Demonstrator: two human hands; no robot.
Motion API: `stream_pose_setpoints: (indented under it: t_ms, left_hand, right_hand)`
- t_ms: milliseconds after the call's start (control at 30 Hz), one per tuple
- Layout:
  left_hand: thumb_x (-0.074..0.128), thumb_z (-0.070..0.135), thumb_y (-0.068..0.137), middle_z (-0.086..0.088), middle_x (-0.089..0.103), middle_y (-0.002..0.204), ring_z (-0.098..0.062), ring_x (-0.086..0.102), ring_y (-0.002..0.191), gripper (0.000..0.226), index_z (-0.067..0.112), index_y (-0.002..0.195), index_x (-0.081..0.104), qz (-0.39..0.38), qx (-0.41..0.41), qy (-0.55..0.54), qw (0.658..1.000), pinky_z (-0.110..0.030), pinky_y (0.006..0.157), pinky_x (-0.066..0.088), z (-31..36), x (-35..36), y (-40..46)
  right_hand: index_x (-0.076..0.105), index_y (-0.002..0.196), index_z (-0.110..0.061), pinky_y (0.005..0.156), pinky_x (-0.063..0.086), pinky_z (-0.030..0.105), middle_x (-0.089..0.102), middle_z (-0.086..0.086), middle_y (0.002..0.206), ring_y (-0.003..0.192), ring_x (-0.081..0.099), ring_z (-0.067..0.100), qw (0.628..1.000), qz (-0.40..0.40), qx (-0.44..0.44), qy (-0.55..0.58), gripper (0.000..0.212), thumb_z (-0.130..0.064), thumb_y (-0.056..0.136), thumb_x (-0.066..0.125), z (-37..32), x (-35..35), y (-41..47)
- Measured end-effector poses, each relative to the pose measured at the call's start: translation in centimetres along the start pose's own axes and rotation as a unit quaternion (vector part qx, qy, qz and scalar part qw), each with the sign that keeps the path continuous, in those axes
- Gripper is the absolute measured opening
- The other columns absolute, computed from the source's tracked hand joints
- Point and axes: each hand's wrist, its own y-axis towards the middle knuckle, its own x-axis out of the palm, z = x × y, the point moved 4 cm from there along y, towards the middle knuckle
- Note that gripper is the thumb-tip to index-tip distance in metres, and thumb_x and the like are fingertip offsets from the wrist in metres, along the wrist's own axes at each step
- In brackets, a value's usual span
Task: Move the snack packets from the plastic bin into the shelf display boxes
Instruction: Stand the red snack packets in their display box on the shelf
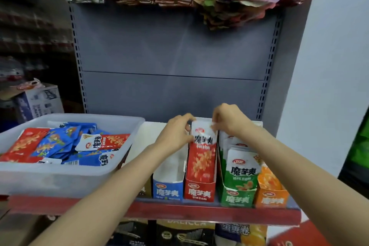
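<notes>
Shelf row as I see it through the head camera: four display boxes, namely blue box (pixel 168 183), red box (pixel 199 191), green box (pixel 237 197) and orange box (pixel 272 198). My left hand (pixel 175 134) and right hand (pixel 227 120) both pinch the top edge of one red snack packet (pixel 202 158) standing upright in the red box. The plastic bin (pixel 65 177), left of the boxes, holds a mixed pile of red and blue packets (pixel 60 146).
</notes>
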Motion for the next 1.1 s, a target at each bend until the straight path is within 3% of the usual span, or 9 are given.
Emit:
stream_pose_setpoints:
  t_ms: [67, 133, 200, 333, 533, 733, 833, 900, 1100]
  left_hand:
    - [0.073, 0.017, 0.079, 0.002, 0.053, 0.099, -0.011, 0.054, 0.081, 0.037, 0.020, 0.113, 0.059, -0.010, 0.000, 0.035, 0.999, -0.021, 0.071, 0.040, -0.4, 0.1, -0.2]
    - [0.071, 0.021, 0.082, 0.002, 0.053, 0.103, -0.012, 0.055, 0.085, 0.033, 0.021, 0.113, 0.060, -0.006, 0.006, 0.042, 0.999, -0.020, 0.073, 0.041, -0.5, -0.1, -0.6]
    - [0.067, 0.023, 0.084, 0.003, 0.054, 0.105, -0.010, 0.054, 0.086, 0.029, 0.022, 0.112, 0.060, 0.027, 0.010, 0.046, 0.999, -0.019, 0.074, 0.041, -0.6, -1.2, -1.0]
    - [0.063, 0.020, 0.088, 0.004, 0.056, 0.103, -0.007, 0.056, 0.087, 0.021, 0.020, 0.109, 0.063, 0.079, -0.009, 0.038, 0.996, -0.014, 0.074, 0.037, -2.4, -5.1, -2.3]
    - [0.060, 0.010, 0.087, -0.003, 0.062, 0.105, -0.013, 0.055, 0.083, 0.020, 0.013, 0.106, 0.064, 0.121, -0.127, 0.051, 0.983, -0.022, 0.070, 0.040, -9.8, -11.4, -5.8]
    - [0.064, 0.021, 0.088, -0.013, 0.057, 0.126, -0.027, 0.054, 0.113, 0.039, 0.004, 0.122, 0.056, 0.033, -0.253, 0.115, 0.960, -0.028, 0.089, 0.039, -18.8, -15.1, -7.7]
    - [0.066, 0.033, 0.086, -0.014, 0.054, 0.114, -0.025, 0.052, 0.102, 0.035, 0.006, 0.107, 0.056, -0.059, -0.275, 0.195, 0.940, -0.031, 0.084, 0.038, -21.3, -15.9, -7.8]
    - [0.065, 0.039, 0.085, -0.013, 0.051, 0.121, -0.025, 0.049, 0.110, 0.042, 0.007, 0.111, 0.057, -0.095, -0.278, 0.233, 0.927, -0.032, 0.090, 0.038, -22.3, -16.1, -7.9]
    - [0.068, 0.042, 0.082, -0.016, 0.048, 0.128, -0.027, 0.038, 0.124, 0.047, 0.012, 0.117, 0.058, -0.090, -0.262, 0.262, 0.925, -0.033, 0.100, 0.033, -23.9, -16.0, -7.3]
  right_hand:
    - [0.056, 0.074, -0.020, 0.062, 0.052, 0.033, 0.066, 0.009, 0.096, 0.075, 0.065, 0.027, 0.999, -0.047, -0.011, -0.006, 0.018, -0.006, 0.081, 0.066, -0.4, 0.6, 0.1]
    - [0.061, 0.080, -0.021, 0.071, 0.054, 0.034, 0.066, 0.007, 0.099, 0.083, 0.065, 0.027, 0.998, -0.062, -0.026, -0.009, 0.015, -0.006, 0.080, 0.064, -1.2, 0.7, 0.1]
    - [0.065, 0.092, -0.019, 0.079, 0.054, 0.038, 0.065, 0.007, 0.102, 0.090, 0.063, 0.027, 0.998, -0.050, -0.048, -0.001, 0.014, -0.009, 0.082, 0.062, -2.4, 0.5, 0.1]
    - [0.065, 0.096, -0.017, 0.077, 0.054, 0.039, 0.065, 0.006, 0.099, 0.089, 0.062, 0.027, 0.994, -0.022, -0.089, 0.056, 0.013, -0.015, 0.085, 0.060, -6.6, 0.5, 0.2]
    - [0.064, 0.102, -0.014, 0.083, 0.052, 0.040, 0.067, 0.006, 0.103, 0.094, 0.061, 0.026, 0.981, -0.032, -0.162, 0.103, 0.016, -0.016, 0.087, 0.057, -14.8, 4.0, 1.4]
    - [0.048, 0.131, -0.011, 0.097, 0.045, 0.036, 0.055, 0.013, 0.130, 0.117, 0.053, 0.028, 0.975, -0.107, -0.175, 0.090, 0.044, -0.020, 0.090, 0.058, -22.0, 9.2, 4.6]
    - [0.039, 0.138, -0.008, 0.098, 0.042, 0.035, 0.049, 0.013, 0.137, 0.123, 0.048, 0.030, 0.972, -0.153, -0.174, 0.032, 0.049, -0.023, 0.093, 0.054, -24.6, 11.8, 6.3]
    - [0.036, 0.139, -0.007, 0.100, 0.041, 0.037, 0.047, 0.015, 0.138, 0.124, 0.046, 0.031, 0.966, -0.190, -0.175, 0.001, 0.051, -0.024, 0.094, 0.053, -25.8, 13.4, 7.3]
    - [0.036, 0.140, -0.009, 0.104, 0.037, 0.034, 0.043, 0.012, 0.143, 0.129, 0.043, 0.029, 0.950, -0.262, -0.159, -0.050, 0.062, -0.030, 0.088, 0.064, -26.9, 17.1, 9.6]
